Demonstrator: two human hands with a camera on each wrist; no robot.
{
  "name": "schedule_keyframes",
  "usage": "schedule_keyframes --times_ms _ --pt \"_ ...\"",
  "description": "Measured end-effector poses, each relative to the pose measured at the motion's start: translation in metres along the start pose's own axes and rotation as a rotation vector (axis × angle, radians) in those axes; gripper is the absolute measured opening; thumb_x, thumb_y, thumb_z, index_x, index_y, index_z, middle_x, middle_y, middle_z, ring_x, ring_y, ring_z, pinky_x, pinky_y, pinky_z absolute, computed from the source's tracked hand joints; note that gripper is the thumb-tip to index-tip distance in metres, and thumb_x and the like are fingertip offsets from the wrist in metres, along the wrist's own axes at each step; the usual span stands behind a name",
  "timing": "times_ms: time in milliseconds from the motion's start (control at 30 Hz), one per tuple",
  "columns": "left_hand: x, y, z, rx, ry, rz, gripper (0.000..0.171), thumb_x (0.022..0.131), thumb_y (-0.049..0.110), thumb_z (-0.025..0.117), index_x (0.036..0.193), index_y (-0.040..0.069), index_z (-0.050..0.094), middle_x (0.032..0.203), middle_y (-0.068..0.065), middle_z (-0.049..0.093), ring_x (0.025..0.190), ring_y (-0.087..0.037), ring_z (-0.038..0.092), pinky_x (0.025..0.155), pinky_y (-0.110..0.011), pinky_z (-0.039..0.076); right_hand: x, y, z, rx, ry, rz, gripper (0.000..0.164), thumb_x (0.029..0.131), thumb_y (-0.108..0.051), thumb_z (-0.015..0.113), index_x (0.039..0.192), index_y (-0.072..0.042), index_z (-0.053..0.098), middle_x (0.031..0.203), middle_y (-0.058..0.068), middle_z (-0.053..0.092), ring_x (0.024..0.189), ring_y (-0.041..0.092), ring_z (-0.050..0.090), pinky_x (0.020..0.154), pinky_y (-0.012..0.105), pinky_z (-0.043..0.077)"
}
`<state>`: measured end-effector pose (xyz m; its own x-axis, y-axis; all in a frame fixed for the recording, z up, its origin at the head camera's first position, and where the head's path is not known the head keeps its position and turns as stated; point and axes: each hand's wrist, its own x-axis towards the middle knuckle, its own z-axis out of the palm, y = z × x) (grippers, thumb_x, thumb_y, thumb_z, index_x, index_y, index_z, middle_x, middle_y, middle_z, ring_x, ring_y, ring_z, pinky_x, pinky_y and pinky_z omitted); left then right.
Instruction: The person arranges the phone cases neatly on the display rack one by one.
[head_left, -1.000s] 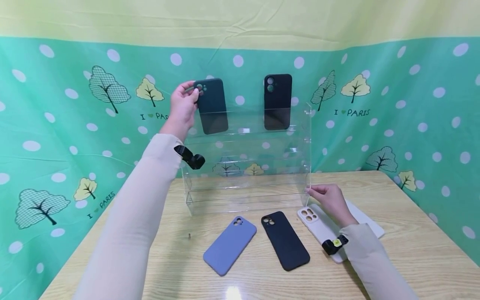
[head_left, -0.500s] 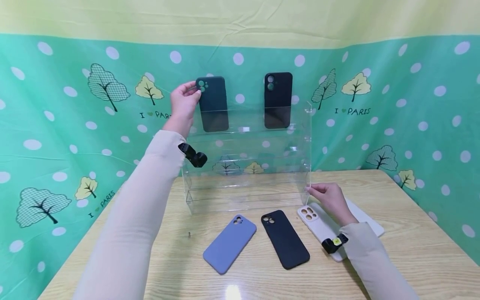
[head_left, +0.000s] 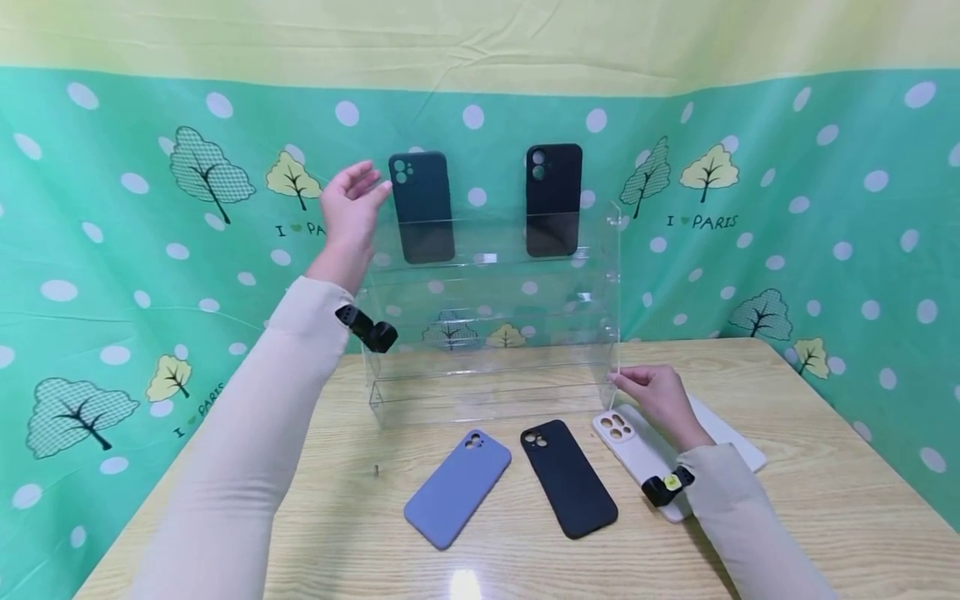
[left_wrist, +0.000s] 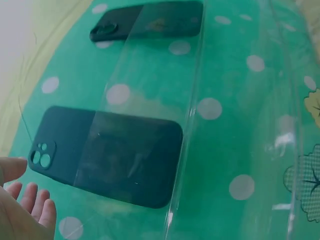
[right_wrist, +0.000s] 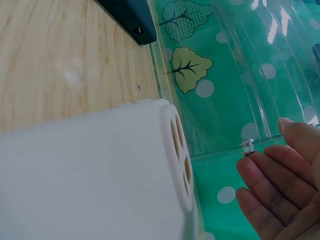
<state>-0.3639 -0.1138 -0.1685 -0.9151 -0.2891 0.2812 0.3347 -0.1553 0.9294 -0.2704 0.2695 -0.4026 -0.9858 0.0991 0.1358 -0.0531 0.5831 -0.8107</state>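
A clear acrylic display rack (head_left: 491, 364) with several tiers stands on the table. On its top tier lean a dark green phone case (head_left: 422, 208) at left and a black phone case (head_left: 553, 200) at right. My left hand (head_left: 348, 212) is just left of the green case, fingers loosely bent and apart from it; the left wrist view shows a small gap between thumb and case (left_wrist: 107, 155). With thumb and fingertips, my right hand (head_left: 660, 402) pinches the rack's right side panel low down, near a small metal screw (right_wrist: 247, 146).
On the table (head_left: 832, 500) before the rack lie a lavender phone case (head_left: 457, 490), another black phone case (head_left: 570, 479) and a white phone case (head_left: 637, 454) below my right wrist. Another white item (head_left: 731, 442) lies partly behind that arm. A polka-dot curtain (head_left: 247, 167) hangs behind.
My left hand has straightened the green phone case upright, let go of it and drawn back to the left. The right hand keeps its place on the rack's side.
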Motion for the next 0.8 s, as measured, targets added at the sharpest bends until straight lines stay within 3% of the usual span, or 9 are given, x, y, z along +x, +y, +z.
schedule_keyframes --times_ms 267,600,800 --pt "-0.033 -0.01 -0.017 0.048 -0.138 0.032 0.045 0.085 0.002 0.067 0.128 0.002 0.053 0.13 -0.014 0.056 0.116 -0.016 0.053 0.095 -0.019 0.046 -0.001 0.0 0.0 0.004 -0.006 0.014 0.037 0.09 -0.032 0.064 0.111 -0.002 0.067 0.108 0.015 0.068 0.1 0.026 0.062 0.067 0.029 0.052" --pt "-0.089 -0.041 -0.042 0.219 -0.323 -0.04 0.045 0.088 0.014 0.065 0.131 0.006 0.051 0.126 -0.009 0.058 0.108 -0.011 0.057 0.1 -0.023 0.043 -0.001 -0.001 0.0 -0.007 -0.005 0.02 0.037 0.09 -0.032 0.064 0.112 -0.002 0.067 0.108 0.015 0.068 0.101 0.027 0.062 0.069 0.031 0.052" --pt "-0.125 -0.071 -0.053 0.27 -0.422 -0.139 0.044 0.09 0.01 0.062 0.131 0.002 0.048 0.127 -0.012 0.057 0.105 -0.006 0.057 0.096 -0.019 0.045 -0.001 -0.001 0.0 -0.005 -0.005 0.025 0.036 0.091 -0.03 0.064 0.112 -0.002 0.067 0.108 0.016 0.068 0.101 0.027 0.062 0.065 0.028 0.051"
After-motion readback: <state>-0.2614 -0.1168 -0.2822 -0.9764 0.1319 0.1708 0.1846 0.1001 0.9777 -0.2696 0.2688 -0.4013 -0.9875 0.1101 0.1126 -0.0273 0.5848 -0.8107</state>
